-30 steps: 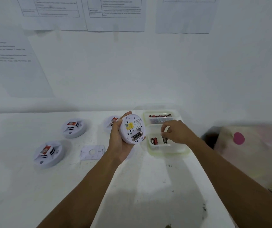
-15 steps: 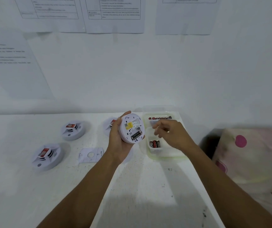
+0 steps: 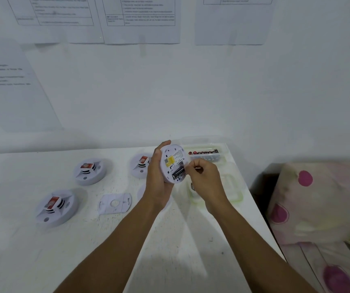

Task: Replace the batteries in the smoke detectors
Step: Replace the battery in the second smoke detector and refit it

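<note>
My left hand (image 3: 157, 183) grips a round white smoke detector (image 3: 172, 159), its back turned to me above the table. Its battery bay is uncovered and shows a dark battery (image 3: 177, 172). My right hand (image 3: 206, 182) is against the detector's right rim, thumb and forefinger pinched at the bay's upper slot; what they pinch is mostly hidden. Behind it lies a clear tub (image 3: 236, 194) with a battery end (image 3: 192, 186) showing. A second tub (image 3: 222, 152) further back holds a row of red-tipped batteries.
Three more white detectors sit on the white table: back left (image 3: 89, 171), front left (image 3: 54, 208), and one behind my left hand (image 3: 140, 164). A flat white mounting plate (image 3: 114, 203) lies between them. A spotted cushion (image 3: 317, 199) sits beyond the table's right edge.
My right hand left the near tub and moved left and up to the detector's battery bay. My left hand has kept hold of the detector, raising it slightly.
</note>
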Motion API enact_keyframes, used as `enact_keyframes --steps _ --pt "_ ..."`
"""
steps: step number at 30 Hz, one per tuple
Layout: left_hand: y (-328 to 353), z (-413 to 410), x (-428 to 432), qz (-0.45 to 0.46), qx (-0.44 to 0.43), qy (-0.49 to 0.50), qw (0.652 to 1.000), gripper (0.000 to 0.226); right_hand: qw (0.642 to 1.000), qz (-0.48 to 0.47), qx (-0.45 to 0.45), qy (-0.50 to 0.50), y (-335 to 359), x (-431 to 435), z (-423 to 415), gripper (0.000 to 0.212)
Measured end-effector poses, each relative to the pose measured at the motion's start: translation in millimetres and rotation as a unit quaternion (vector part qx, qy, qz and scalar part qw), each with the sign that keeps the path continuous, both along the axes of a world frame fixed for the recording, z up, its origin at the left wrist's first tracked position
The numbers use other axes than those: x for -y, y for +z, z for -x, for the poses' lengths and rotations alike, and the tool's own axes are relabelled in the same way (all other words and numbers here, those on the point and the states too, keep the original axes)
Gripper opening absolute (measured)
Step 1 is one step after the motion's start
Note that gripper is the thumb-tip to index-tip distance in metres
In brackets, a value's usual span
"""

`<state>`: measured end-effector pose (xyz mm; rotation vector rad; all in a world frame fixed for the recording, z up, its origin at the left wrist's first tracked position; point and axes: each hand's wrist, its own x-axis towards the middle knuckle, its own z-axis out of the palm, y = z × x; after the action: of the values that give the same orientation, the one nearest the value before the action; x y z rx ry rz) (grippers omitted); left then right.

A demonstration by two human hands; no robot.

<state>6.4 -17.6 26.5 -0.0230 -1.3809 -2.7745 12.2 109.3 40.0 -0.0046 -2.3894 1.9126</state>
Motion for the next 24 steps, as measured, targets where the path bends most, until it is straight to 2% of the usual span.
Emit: enact_keyframes --steps 3,7,9,12,14,17,19,22,24 --pt "-2.0 0.6 -0.4 -0.006 0.002 -0.003 1.000 0.036 1.000 -0.004 -0.021 -0.002 3.3 -0.9 -1.5 0.020" --pt "-0.2 1.9 -2.9 -0.037 0.010 -0.018 0.999 0.035 0.999 0.007 -0.052 -0.006 9.9 -14.5 3.9 0.008" --pt "0.8 2.5 -0.7 -0.054 0.014 -0.027 0.998 0.035 0.997 -0.026 -0.071 0.000 11.3 -36.7 14.8 0.006" --pt "-1.9 5.5 4.2 -0.072 0.023 -0.035 0.997 0.036 0.977 -0.202 -0.056 0.036 9.2 -74.3 36.7 0.007" --pt "-3.5 6.8 3.8 -0.076 0.033 -0.043 0.996 0.037 0.939 -0.333 -0.017 0.087 2.7 -86.7 49.0 0.008" --pt "-5.1 7.3 -0.6 -0.080 0.036 -0.048 0.995 0.036 0.887 -0.435 0.028 0.151 -8.9 -83.1 56.0 0.006" --pt "-6.2 7.7 -1.8 -0.082 0.035 -0.046 0.995 0.036 0.883 -0.440 0.030 0.160 -14.3 -78.0 57.6 0.004" --pt "-8.2 9.2 0.3 -0.089 0.037 -0.046 0.994 0.038 0.907 -0.387 0.061 0.155 -17.8 -79.2 60.9 0.011" --pt "-9.5 11.7 2.8 -0.094 0.038 -0.042 0.994 0.039 0.909 -0.375 0.070 0.167 -16.4 -82.8 63.4 0.012"
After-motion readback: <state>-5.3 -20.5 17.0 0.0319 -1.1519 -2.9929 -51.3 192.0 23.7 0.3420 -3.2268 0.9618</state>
